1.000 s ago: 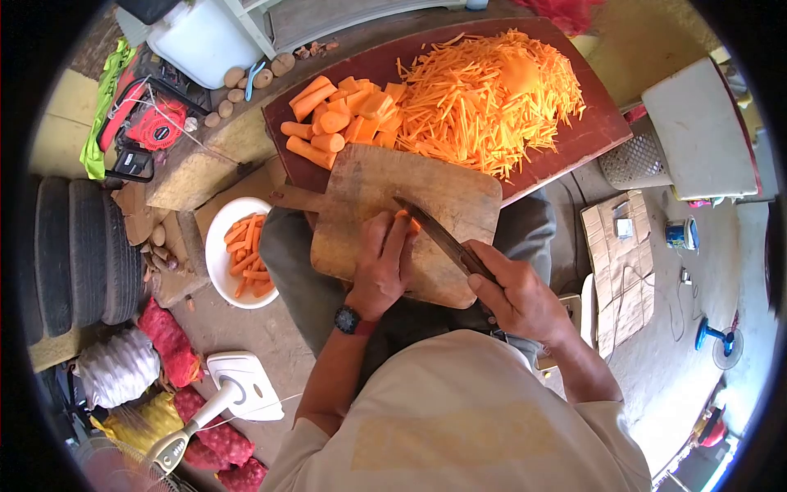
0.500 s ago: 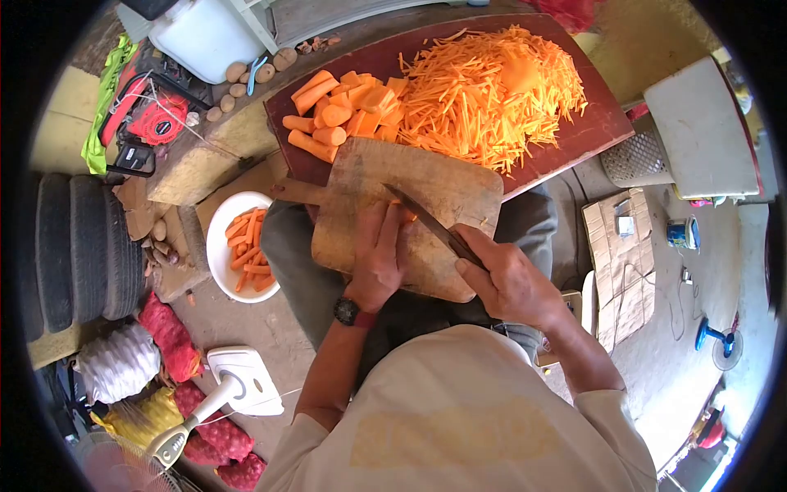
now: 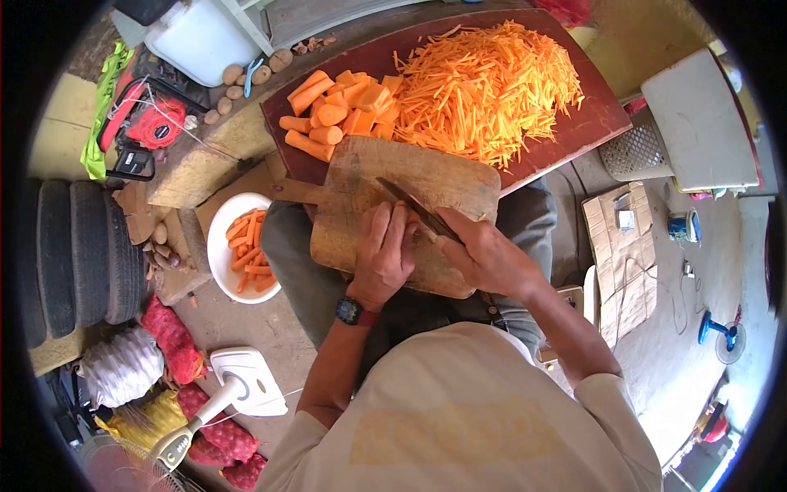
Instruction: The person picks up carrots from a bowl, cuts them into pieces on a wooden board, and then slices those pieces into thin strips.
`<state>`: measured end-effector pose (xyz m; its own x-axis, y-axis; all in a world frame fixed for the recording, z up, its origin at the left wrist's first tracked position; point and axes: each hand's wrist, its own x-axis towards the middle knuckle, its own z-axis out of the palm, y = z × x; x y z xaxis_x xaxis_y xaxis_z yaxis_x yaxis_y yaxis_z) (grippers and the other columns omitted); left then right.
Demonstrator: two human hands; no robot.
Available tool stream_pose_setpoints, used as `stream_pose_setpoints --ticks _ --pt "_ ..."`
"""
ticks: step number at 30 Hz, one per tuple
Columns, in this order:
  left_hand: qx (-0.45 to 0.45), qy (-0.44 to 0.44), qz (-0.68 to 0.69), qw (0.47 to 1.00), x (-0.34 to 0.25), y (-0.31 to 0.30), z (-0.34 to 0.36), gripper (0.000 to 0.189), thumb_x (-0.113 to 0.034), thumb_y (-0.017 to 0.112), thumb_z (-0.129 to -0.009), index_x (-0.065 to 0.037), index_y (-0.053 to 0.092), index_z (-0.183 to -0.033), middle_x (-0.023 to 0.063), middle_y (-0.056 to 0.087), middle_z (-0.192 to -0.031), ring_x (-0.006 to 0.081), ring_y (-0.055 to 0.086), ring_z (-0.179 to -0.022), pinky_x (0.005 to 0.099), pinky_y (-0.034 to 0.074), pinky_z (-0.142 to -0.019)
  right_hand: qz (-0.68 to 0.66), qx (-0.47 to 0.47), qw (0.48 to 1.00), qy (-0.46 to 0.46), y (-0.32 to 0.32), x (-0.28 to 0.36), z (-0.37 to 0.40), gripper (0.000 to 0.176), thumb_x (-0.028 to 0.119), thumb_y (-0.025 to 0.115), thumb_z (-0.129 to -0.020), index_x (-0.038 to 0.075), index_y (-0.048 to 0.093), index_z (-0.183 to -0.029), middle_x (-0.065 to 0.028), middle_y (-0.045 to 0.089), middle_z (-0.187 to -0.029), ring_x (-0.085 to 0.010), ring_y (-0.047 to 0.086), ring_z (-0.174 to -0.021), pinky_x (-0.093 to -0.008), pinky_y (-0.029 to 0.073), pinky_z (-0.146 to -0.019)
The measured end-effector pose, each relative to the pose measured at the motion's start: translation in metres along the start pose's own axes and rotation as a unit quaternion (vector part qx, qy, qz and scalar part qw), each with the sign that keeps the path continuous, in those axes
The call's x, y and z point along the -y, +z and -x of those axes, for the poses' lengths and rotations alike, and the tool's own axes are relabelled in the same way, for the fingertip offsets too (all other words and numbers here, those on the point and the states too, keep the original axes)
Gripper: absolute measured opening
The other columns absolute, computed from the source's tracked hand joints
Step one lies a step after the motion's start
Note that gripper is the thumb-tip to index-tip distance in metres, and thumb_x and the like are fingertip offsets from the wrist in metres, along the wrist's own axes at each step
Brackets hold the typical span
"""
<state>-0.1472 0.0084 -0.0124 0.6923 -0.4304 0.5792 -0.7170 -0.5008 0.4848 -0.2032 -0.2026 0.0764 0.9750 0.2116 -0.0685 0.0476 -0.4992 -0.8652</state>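
My right hand [image 3: 490, 252] is wrapped round the handle of a knife [image 3: 407, 202], its dark blade slanting up and left over a wooden cutting board [image 3: 447, 176]. Against the near side of the blade, my left hand [image 3: 383, 256] presses its curled fingers down on the board. A bit of orange carrot shows at those fingertips; the rest of it is hidden. The board rests across my lap and against a dark red tabletop [image 3: 592, 135]. Just beyond it lie peeled carrot chunks [image 3: 336, 111] and a large heap of carrot strips [image 3: 492, 90].
A white bowl [image 3: 215, 261] with carrot sticks stands on the floor to the left. Stacked tires [image 3: 86, 254], red net sacks [image 3: 170, 338] and a white scale [image 3: 250, 381] are further left. A perforated basket [image 3: 635, 152] and flattened cardboard [image 3: 619, 271] are at the right.
My right hand has moved up and left with the knife, closer to my left hand. The left hand stays on the board, shifted slightly.
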Motion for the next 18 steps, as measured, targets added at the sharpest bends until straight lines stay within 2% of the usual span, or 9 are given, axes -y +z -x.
stream_pose_setpoints --ticks 2,5,8,11,14,18 --pt "-0.002 -0.007 -0.009 1.000 0.003 0.003 0.005 0.039 -0.005 0.074 -0.101 0.005 0.065 -0.138 0.0256 0.062 -0.132 0.0479 0.063 -0.116 0.0532 0.054 -0.098 0.014 -0.014 1.000 -0.017 0.010 -0.014 -0.010 0.043 0.011 0.063 -0.104 -0.005 0.056 -0.143 -0.0382 0.069 -0.096 -0.0575 0.069 -0.094 -0.0566 0.056 -0.080" --pt "-0.007 -0.012 0.020 1.000 0.004 0.004 0.006 0.038 -0.006 0.075 -0.102 0.003 0.066 -0.138 0.0257 0.062 -0.133 0.0475 0.064 -0.115 0.0511 0.055 -0.097 -0.002 -0.007 1.000 0.007 0.005 -0.013 -0.009 0.042 0.012 0.063 -0.105 -0.005 0.057 -0.143 -0.0377 0.069 -0.097 -0.0564 0.070 -0.096 -0.0552 0.057 -0.081" --pt "-0.020 -0.009 0.006 1.000 0.002 0.001 0.003 0.042 0.001 0.075 -0.097 0.004 0.065 -0.138 0.0243 0.061 -0.130 0.0456 0.065 -0.109 0.0512 0.056 -0.093 -0.019 -0.005 1.000 0.005 -0.004 -0.004 0.002 0.040 0.014 0.064 -0.108 -0.002 0.059 -0.145 -0.0317 0.071 -0.097 -0.0504 0.070 -0.088 -0.0477 0.056 -0.080" --pt "-0.022 -0.024 0.028 0.999 0.001 0.001 0.003 0.043 0.003 0.074 -0.097 0.005 0.064 -0.138 0.0250 0.062 -0.129 0.0461 0.065 -0.107 0.0514 0.056 -0.090 -0.031 -0.016 0.999 0.021 -0.016 0.022 0.010 0.041 0.013 0.064 -0.108 -0.003 0.058 -0.145 -0.0305 0.070 -0.096 -0.0478 0.070 -0.085 -0.0465 0.056 -0.078" --pt "-0.001 -0.008 0.042 0.999 0.006 0.002 0.004 0.043 0.004 0.073 -0.097 0.007 0.064 -0.138 0.0256 0.062 -0.127 0.0461 0.064 -0.104 0.0512 0.056 -0.087 -0.034 -0.021 0.999 0.003 -0.022 0.033 0.015 0.038 0.010 0.066 -0.105 -0.004 0.059 -0.139 -0.0357 0.070 -0.098 -0.0544 0.071 -0.095 -0.0520 0.057 -0.078" --pt "0.024 -0.029 0.063 0.997 0.007 0.002 0.002 0.043 0.006 0.073 -0.096 0.007 0.063 -0.138 0.0257 0.062 -0.126 0.0453 0.064 -0.102 0.0510 0.056 -0.085 -0.017 0.007 1.000 0.009 -0.022 0.026 0.020 0.049 0.013 0.068 -0.107 -0.006 0.055 -0.150 -0.0310 0.073 -0.101 -0.0456 0.075 -0.088 -0.0458 0.057 -0.079"
